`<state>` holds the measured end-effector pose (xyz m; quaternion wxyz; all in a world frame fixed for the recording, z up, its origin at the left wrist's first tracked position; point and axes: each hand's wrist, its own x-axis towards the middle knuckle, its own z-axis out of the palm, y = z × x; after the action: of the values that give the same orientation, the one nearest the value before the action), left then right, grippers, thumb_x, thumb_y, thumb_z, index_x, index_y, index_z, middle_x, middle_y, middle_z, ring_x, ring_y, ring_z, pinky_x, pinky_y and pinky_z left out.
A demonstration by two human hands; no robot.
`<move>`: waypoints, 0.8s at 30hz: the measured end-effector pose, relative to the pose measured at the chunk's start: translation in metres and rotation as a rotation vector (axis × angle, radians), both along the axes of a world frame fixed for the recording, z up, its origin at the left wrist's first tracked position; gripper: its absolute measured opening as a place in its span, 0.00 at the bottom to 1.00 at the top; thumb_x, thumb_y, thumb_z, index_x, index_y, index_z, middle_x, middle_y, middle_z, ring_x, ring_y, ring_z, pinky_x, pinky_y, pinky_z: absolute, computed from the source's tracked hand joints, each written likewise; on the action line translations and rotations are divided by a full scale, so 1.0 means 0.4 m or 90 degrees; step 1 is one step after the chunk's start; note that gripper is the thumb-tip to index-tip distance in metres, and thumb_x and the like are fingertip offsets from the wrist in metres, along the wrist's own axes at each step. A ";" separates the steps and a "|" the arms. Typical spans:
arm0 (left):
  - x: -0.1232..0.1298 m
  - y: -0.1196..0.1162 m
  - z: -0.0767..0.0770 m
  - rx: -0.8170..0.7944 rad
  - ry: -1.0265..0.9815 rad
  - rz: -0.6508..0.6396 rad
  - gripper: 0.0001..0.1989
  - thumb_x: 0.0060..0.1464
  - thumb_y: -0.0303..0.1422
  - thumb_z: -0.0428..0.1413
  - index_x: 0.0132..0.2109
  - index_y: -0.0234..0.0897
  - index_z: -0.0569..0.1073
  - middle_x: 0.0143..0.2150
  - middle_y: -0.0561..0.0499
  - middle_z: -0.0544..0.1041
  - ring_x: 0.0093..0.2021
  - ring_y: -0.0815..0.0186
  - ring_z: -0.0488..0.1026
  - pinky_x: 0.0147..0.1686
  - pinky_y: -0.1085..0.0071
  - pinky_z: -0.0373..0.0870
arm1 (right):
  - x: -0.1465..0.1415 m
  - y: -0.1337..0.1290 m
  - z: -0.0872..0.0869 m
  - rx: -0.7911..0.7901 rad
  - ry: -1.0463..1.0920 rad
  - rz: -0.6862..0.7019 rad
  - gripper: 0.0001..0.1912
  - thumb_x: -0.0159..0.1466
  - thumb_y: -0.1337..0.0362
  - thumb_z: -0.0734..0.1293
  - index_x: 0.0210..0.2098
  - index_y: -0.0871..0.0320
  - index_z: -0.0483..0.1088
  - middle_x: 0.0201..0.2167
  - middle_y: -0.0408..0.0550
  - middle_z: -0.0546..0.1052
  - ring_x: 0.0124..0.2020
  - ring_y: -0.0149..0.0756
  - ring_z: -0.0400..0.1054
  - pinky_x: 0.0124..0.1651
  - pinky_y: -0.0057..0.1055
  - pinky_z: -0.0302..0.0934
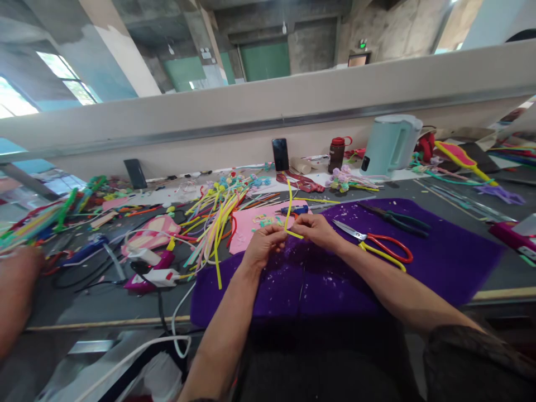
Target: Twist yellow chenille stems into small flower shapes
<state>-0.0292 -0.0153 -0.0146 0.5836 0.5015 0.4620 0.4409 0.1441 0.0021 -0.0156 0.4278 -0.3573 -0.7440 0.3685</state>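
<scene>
A yellow pipe cleaner [290, 200] stands upright between my hands, its lower end bent sideways to the right. My left hand [265, 242] pinches it near the bend. My right hand [316, 229] is closed at the bent end, fingers together. Both hands are just above a purple cloth [355, 279] strewn with small pale bits. Behind them a pink sheet [245, 226] carries short green and yellow snippets, and a blue-handled tool [295, 210] rests there. Scissors with red and yellow handles [383, 245] and dark green-handled pliers [396, 218] lie right of my right hand.
Left lie loose pipe cleaners [215, 215] and pink power strips [148, 279] with cables. At the back stand a phone [280, 154], a brown bottle [336, 156] and a mint kettle [387, 146]. Another person's blurred hand [19, 290] shows at the left edge.
</scene>
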 end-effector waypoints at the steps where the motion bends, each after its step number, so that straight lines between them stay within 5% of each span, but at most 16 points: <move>1: -0.003 0.001 0.003 -0.023 -0.035 -0.008 0.11 0.37 0.34 0.60 0.29 0.34 0.68 0.20 0.56 0.69 0.17 0.77 0.63 0.16 0.80 0.56 | 0.000 -0.007 0.003 0.061 -0.003 -0.032 0.11 0.56 0.59 0.62 0.28 0.62 0.68 0.22 0.43 0.68 0.20 0.25 0.58 0.24 0.23 0.54; 5: -0.006 0.002 0.009 -0.062 -0.104 -0.069 0.11 0.37 0.32 0.60 0.28 0.33 0.67 0.21 0.56 0.68 0.15 0.79 0.61 0.14 0.82 0.53 | 0.005 -0.026 0.010 0.349 -0.125 -0.063 0.12 0.58 0.65 0.61 0.42 0.58 0.69 0.42 0.51 0.70 0.34 0.31 0.65 0.35 0.27 0.59; 9: -0.003 0.003 0.004 -0.061 -0.098 -0.109 0.10 0.37 0.31 0.60 0.27 0.32 0.68 0.17 0.59 0.63 0.14 0.79 0.58 0.14 0.82 0.54 | 0.013 -0.022 0.006 0.538 -0.255 -0.019 0.14 0.60 0.66 0.59 0.45 0.53 0.67 0.44 0.49 0.71 0.44 0.34 0.64 0.42 0.28 0.60; 24: -0.014 0.004 -0.002 -0.071 -0.122 -0.158 0.14 0.37 0.34 0.63 0.30 0.30 0.69 0.21 0.55 0.68 0.15 0.79 0.61 0.13 0.82 0.53 | 0.015 -0.027 0.003 0.547 -0.280 -0.035 0.12 0.61 0.66 0.59 0.44 0.56 0.68 0.40 0.49 0.73 0.39 0.31 0.68 0.36 0.23 0.61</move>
<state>-0.0346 -0.0136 -0.0154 0.7020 0.4767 0.3627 0.3852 0.1501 -0.0087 -0.0144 0.3790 -0.2373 -0.8919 -0.0681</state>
